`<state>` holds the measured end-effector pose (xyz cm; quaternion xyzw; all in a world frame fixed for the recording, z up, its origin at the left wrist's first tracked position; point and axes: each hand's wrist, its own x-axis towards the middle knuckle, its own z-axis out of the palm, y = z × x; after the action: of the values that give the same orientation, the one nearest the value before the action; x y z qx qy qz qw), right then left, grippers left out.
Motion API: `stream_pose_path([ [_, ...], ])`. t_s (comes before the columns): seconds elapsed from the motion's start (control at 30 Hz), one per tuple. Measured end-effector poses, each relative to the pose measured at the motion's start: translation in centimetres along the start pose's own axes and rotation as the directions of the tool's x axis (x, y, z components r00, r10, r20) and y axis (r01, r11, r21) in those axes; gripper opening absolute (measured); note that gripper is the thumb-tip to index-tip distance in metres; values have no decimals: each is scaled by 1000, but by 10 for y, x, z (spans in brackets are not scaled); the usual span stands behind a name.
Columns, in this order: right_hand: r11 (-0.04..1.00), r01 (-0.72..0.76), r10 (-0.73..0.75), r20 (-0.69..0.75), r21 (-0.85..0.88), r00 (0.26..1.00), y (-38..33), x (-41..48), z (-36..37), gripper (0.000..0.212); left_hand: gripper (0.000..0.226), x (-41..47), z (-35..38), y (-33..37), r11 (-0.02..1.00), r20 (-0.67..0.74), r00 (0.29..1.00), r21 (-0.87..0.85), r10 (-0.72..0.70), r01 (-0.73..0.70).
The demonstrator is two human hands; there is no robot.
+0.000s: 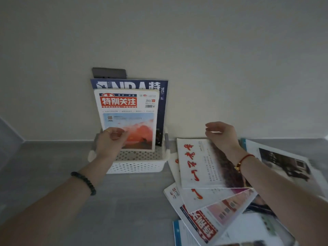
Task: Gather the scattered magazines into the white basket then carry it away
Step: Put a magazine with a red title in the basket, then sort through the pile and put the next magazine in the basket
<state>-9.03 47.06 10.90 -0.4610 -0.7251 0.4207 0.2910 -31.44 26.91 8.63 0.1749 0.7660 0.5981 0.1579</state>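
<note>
The white perforated basket [138,166] stands on the grey floor against the wall. Two magazines stand upright in it: a dark blue NBA magazine [162,110] at the back and a white one with a red title block [127,118] in front. My left hand [111,142] is at the front magazine's lower left edge, fingers curled on it. My right hand [221,135] hovers with fingers apart and nothing in it, just above a white magazine with red brush lettering [198,164]. That magazine tops a fanned pile of scattered magazines [209,219] to the right of the basket.
A dark grey wall plate [109,72] sits above the basket. Another open magazine [284,164] lies at the far right under my right forearm. Grey floor [115,201] stretches in front of the basket and to its left.
</note>
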Motion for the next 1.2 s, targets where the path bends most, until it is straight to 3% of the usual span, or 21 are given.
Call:
stream_pose_path([
  [0.1, 998, -57, 57, 3, -29, 998, 27, -7, -41, 26, 11, -35, 29, 5, 1000, 81, 997, -23, 14, -13],
  [0.23, 987, -87, 103, 123, -132, 987, 73, -22, -77, 44, 8, -80, 75, -2, 993, 172, 984, -99, -40, 58],
  [0.37, 893, 94, 43, 290, -440, 956, 117, -39, -90, 61, 10, -123, 121, -29, 969, 220, 957, -116, -189, 218],
  [0.5, 803, 265, 30, 480, -534, 877, 145, -49, -86, 74, 14, -151, 150, -51, 933, 294, 904, -87, -311, 350],
  [0.6, 659, 419, -47, 521, -625, 852, 156, -47, -80, 69, 18, -167, 160, -58, 899, 307, 883, -148, -354, 411],
  [0.7, 584, 485, -70, 554, -651, 829, 163, -44, -75, 60, 15, -180, 166, -61, 889, 325, 871, -150, -369, 433],
  [0.83, 440, 626, -153, 633, -644, 759, 166, -40, -75, 36, 27, -188, 170, -62, 867, 334, 853, -161, -401, 471],
  [0.93, 448, 641, -222, 617, -623, 755, 155, -40, -77, 15, 39, -195, 176, -56, 841, 369, 824, -169, -430, 514],
  [1.07, 535, 663, -245, 655, -523, 714, 143, -64, -64, 17, 53, -201, 188, -39, 802, 443, 780, -196, -442, 565],
  [1.2, 625, 686, -315, 683, -373, 659, 139, -100, -51, 27, 36, -202, 193, -29, 780, 375, 802, -255, -465, 571],
])
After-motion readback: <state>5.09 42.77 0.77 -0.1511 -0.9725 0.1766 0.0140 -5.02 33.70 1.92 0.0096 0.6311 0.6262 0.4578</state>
